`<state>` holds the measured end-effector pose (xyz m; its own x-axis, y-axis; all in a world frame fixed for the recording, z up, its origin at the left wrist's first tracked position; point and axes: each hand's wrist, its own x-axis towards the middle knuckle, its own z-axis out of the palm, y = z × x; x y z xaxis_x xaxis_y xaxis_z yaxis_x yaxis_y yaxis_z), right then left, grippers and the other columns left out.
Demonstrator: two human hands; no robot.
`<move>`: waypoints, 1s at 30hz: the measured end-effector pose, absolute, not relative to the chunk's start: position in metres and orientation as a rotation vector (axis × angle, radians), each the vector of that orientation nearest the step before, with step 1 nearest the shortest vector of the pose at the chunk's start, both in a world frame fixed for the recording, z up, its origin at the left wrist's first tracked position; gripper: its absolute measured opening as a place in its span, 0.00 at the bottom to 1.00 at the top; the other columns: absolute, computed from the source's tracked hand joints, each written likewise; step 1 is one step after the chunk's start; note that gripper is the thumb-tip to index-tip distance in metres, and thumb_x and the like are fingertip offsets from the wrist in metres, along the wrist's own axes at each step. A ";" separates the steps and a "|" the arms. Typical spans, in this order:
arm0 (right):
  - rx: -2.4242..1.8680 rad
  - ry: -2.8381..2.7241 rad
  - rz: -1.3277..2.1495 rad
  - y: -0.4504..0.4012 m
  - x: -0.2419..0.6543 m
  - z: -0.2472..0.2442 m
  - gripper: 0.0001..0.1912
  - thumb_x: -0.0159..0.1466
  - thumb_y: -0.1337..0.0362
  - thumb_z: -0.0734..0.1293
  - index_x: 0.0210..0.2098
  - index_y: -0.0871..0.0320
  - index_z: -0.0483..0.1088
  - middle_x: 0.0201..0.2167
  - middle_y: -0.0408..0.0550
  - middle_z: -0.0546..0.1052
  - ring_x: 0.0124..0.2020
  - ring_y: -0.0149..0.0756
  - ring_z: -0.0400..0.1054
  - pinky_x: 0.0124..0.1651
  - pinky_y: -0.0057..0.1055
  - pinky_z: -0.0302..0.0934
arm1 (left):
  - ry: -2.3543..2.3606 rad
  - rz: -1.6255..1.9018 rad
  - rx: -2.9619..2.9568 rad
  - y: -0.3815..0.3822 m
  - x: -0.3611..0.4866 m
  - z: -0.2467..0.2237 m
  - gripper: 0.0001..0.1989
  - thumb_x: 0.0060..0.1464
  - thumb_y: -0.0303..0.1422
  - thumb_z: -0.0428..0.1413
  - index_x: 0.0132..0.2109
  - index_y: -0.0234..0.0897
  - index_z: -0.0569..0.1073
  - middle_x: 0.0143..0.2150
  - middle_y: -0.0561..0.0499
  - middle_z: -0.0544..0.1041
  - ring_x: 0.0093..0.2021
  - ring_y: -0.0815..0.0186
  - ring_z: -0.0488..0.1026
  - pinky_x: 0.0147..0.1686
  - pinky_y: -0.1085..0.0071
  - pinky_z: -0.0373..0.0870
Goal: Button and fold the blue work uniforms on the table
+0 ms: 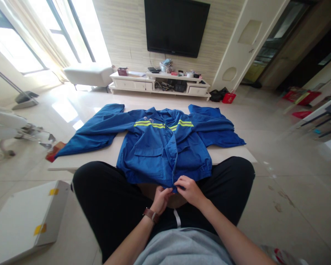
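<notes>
A blue work jacket (147, 147) with yellow-green stripes across the chest lies spread over a low white table (231, 156), its front facing up and its hem hanging toward my lap. At the bottom of the front opening, my left hand (162, 198) pinches the hem from below, thumb on top. My right hand (189, 188) grips the front edge just beside it, fingers bent together. The two hands nearly touch. Whatever lies between the fingertips besides cloth is too small to make out. More folded blue cloth (217, 127) lies under the sleeves on both sides.
My knees (99, 184) flank the jacket hem. A white box (24, 217) with yellow tape stands on the floor at left. Behind the table are a low TV cabinet (132, 84) with several small items and a grey bench (88, 75). A red bag (228, 97) sits beside the cabinet.
</notes>
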<state>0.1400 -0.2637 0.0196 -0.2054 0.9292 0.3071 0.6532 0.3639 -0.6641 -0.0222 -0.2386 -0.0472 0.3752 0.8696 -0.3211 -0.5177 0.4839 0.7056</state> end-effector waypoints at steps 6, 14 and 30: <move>-1.322 -2.043 0.409 -0.267 0.146 0.018 0.12 0.63 0.78 0.66 0.37 0.57 0.78 0.34 0.48 0.75 0.38 0.37 0.70 0.42 0.31 0.63 | 0.724 0.929 0.441 -0.238 -0.021 -0.046 0.11 0.39 0.30 0.72 0.32 0.29 0.82 0.33 0.46 0.83 0.32 0.66 0.78 0.34 0.71 0.77; -1.340 -2.171 0.346 -0.267 0.147 0.020 0.10 0.65 0.77 0.66 0.36 0.57 0.77 0.33 0.47 0.73 0.38 0.37 0.67 0.40 0.30 0.60 | 0.720 0.901 0.511 -0.240 -0.023 -0.041 0.16 0.42 0.34 0.73 0.37 0.29 0.83 0.39 0.43 0.84 0.36 0.64 0.79 0.36 0.71 0.77; -1.536 -1.618 0.836 -0.263 0.140 0.018 0.11 0.54 0.78 0.68 0.30 0.58 0.78 0.29 0.42 0.78 0.32 0.33 0.71 0.37 0.27 0.61 | 0.790 0.839 0.704 -0.240 -0.023 -0.043 0.22 0.45 0.40 0.72 0.43 0.28 0.83 0.45 0.37 0.84 0.42 0.57 0.81 0.40 0.69 0.76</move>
<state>0.1399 -0.2633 0.0180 -0.0082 0.9970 0.0774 0.5138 0.0706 -0.8550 -0.0234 -0.2400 -0.0434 0.4312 0.8444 -0.3178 -0.3674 0.4861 0.7929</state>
